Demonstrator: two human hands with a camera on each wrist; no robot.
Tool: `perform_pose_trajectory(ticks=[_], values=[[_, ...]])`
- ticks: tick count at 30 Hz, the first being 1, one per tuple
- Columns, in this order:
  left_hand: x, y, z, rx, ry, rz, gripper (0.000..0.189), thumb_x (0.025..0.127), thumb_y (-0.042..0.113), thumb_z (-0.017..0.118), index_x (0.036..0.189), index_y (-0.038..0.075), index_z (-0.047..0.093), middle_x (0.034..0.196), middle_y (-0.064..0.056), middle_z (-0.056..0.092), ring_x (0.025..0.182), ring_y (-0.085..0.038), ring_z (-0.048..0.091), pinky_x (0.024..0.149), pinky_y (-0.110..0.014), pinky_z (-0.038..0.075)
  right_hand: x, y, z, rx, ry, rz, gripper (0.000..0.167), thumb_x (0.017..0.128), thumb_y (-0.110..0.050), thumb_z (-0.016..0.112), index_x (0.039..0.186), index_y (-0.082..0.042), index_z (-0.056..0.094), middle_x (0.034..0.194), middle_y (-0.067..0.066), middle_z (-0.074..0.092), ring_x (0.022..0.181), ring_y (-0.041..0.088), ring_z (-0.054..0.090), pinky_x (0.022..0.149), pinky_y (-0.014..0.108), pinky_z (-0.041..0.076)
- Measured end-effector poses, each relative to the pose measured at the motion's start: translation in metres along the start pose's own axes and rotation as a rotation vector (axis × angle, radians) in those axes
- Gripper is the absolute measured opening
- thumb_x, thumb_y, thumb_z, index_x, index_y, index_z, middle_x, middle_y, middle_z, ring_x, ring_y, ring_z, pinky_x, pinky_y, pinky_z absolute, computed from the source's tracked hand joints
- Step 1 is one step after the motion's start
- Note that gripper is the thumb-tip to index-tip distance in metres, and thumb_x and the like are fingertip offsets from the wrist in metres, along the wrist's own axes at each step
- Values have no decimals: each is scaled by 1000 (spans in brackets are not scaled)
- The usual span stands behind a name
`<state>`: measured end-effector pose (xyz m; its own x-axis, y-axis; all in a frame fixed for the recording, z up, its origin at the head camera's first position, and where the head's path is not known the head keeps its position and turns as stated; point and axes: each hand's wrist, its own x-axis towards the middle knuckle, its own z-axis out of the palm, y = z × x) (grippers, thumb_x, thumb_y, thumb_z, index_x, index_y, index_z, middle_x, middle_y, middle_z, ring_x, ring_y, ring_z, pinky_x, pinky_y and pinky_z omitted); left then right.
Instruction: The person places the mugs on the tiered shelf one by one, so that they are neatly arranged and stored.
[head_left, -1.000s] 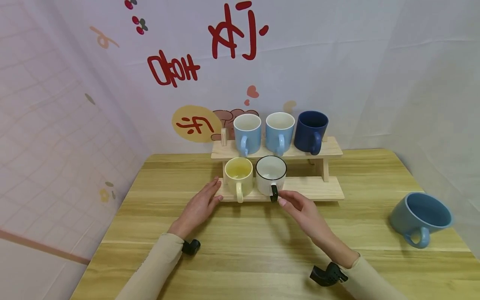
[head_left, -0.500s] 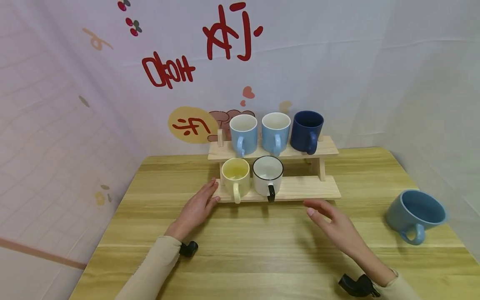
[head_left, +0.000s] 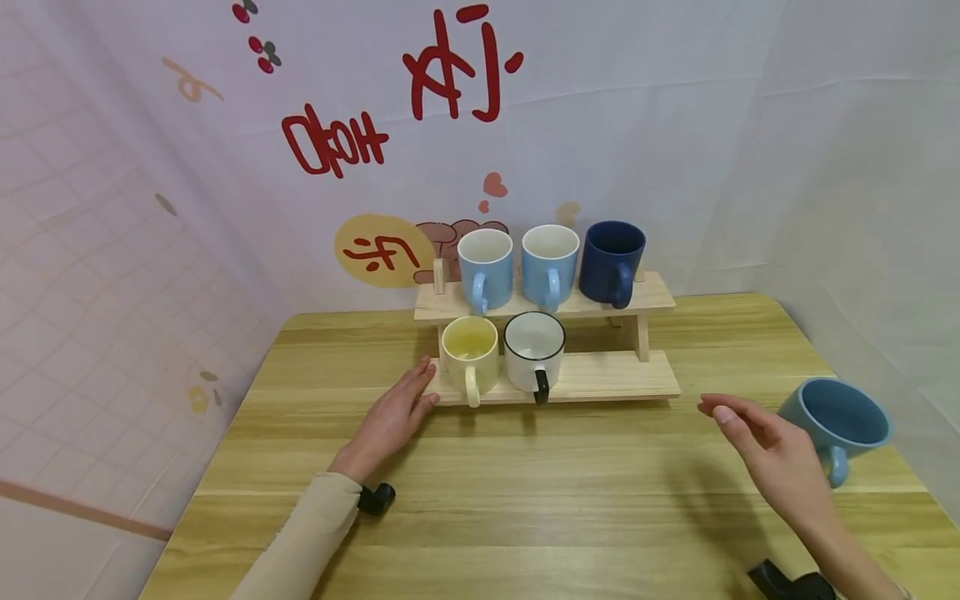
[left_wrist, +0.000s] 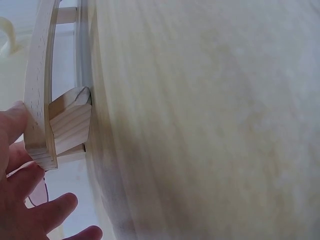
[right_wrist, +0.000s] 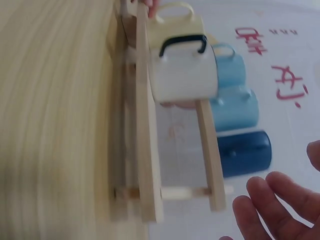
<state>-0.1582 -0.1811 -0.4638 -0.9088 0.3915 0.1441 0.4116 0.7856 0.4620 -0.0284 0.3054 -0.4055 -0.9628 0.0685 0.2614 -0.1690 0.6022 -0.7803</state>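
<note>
My left hand (head_left: 392,421) rests against the left end of the two-tier wooden rack (head_left: 621,374). In the left wrist view, its fingers touch the corner of the board (left_wrist: 39,85), and the others are spread in the air. On the lower tier stand a yellow mug (head_left: 470,354) and a white mug (head_left: 533,348) with a black rim and handle. My right hand (head_left: 787,467) holds nothing. Its fingers are loosely bent in the air, just left of a grey-blue mug (head_left: 846,414), partly hiding it.
The upper tier carries two light blue mugs (head_left: 486,267) (head_left: 550,265) and a dark blue mug (head_left: 612,262). The rack stands at the back of the wooden table (head_left: 525,500), before a white printed cloth (head_left: 637,125). Bare board shows right of the white mug.
My right hand has let go of the white mug's handle and moved right, to beside the grey-blue mug. The left hand stays on the rack. The head view has shifted slightly.
</note>
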Motion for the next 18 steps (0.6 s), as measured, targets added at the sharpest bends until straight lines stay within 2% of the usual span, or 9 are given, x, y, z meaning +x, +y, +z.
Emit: perform_pose_trajectory(ticks=[6, 12, 18], values=[[1, 0, 0, 6, 3, 8, 57, 108, 29, 57, 156, 0, 43, 167, -11, 32, 149, -37, 36, 119, -53, 34, -9, 13, -28, 28, 53, 48, 33, 109, -16, 56, 139, -6, 64, 118, -22, 71, 110, -15, 58, 85, 2, 44], [0, 0, 0, 13, 7, 7, 57, 108, 28, 57, 156, 0, 43, 167, -12, 32, 150, -36, 36, 118, -53, 35, -19, 31, -48, 13, 106, 113, 38, 110, -17, 53, 146, -9, 59, 120, -29, 65, 109, -20, 55, 84, 0, 39], [0, -1, 1, 13, 13, 14, 57, 108, 28, 57, 155, -1, 44, 166, -12, 32, 149, -36, 37, 118, -54, 35, -33, 53, -61, 64, 198, 102, 37, 110, -10, 50, 146, -6, 58, 116, -31, 66, 110, -15, 56, 93, 1, 36]])
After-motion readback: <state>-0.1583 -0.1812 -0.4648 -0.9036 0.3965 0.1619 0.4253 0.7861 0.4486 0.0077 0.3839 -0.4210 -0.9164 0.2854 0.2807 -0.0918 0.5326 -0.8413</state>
